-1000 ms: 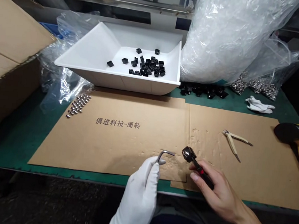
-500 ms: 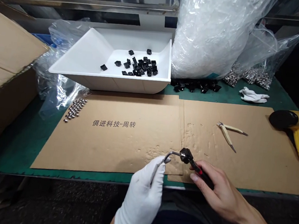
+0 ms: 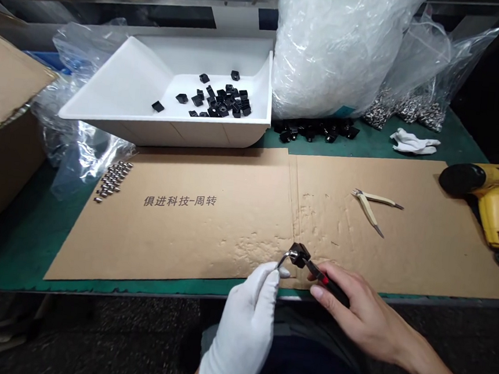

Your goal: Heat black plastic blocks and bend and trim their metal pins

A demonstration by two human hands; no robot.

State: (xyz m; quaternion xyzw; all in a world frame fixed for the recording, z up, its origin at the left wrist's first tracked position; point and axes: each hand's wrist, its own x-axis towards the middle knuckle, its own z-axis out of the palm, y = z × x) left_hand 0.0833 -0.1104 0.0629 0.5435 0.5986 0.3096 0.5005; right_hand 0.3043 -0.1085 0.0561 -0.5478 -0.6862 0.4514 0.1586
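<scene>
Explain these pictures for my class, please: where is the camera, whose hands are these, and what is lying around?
There is no machine here, just a person's two hands. Every picture comes from one camera worn on that person's head, looking forward and down. The gloved left hand holds a bent metal rod, its tip at a small black block. The bare right hand holds a black-handled tool that reaches to that block. On the green bench lies cardboard, with pale-handled pliers on it. Behind stands a white tray of black pieces.
</scene>
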